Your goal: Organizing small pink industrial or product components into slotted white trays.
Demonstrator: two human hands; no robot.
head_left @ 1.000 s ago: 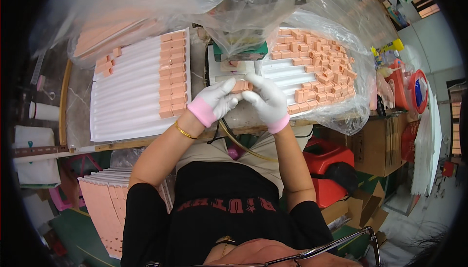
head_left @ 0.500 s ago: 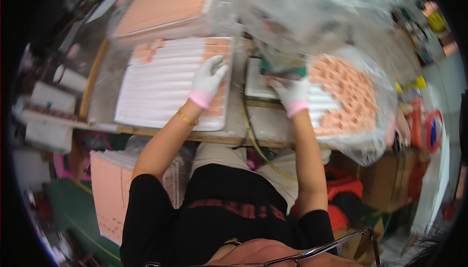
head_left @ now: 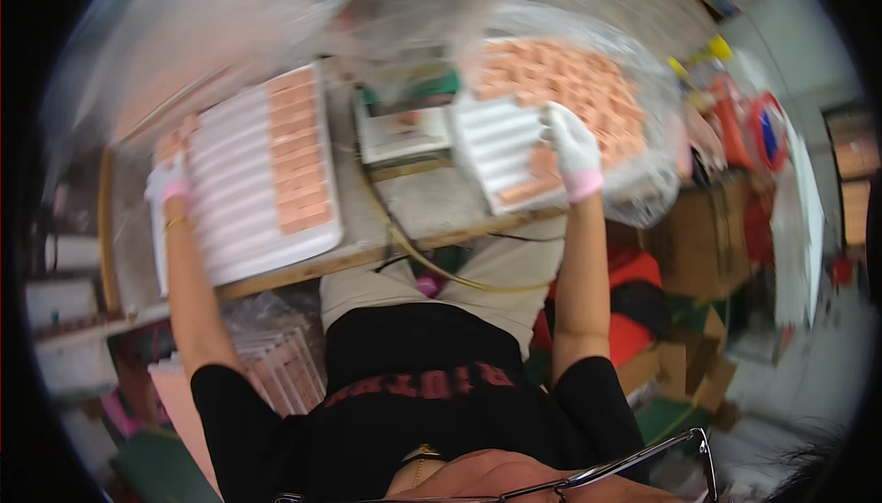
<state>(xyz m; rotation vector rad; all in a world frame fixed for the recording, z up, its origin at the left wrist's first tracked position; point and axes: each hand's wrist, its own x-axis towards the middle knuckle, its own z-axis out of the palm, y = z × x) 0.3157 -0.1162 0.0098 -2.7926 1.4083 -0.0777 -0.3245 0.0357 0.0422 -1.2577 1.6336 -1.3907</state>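
Note:
My left hand (head_left: 168, 180), in a white glove with a pink cuff, is at the left edge of a white ridged tray (head_left: 230, 200). A few peach blocks (head_left: 175, 138) lie by its fingers, which are blurred. A filled column of peach blocks (head_left: 301, 154) lines that tray's right side. Over a second white ridged tray (head_left: 491, 131), my right hand (head_left: 574, 143), gloved alike, has its fingers curled together beside loose peach pieces (head_left: 570, 71). What its fingertips hold, if anything, is hidden. Between the trays stands a small white-and-green device (head_left: 404, 143) with a peach piece on it.
Clear plastic sheeting (head_left: 276, 16) drapes over the far side of the table. A yellowish hose (head_left: 395, 232) runs from the device over the table's front edge (head_left: 367, 253). Cardboard boxes (head_left: 707, 237) stand at the lower right, and upright peach panels (head_left: 294, 370) at the lower left.
My left hand has moved from the left tray's right column to its left edge. My right hand has left the device for the right tray. The whole view has swung to the right.

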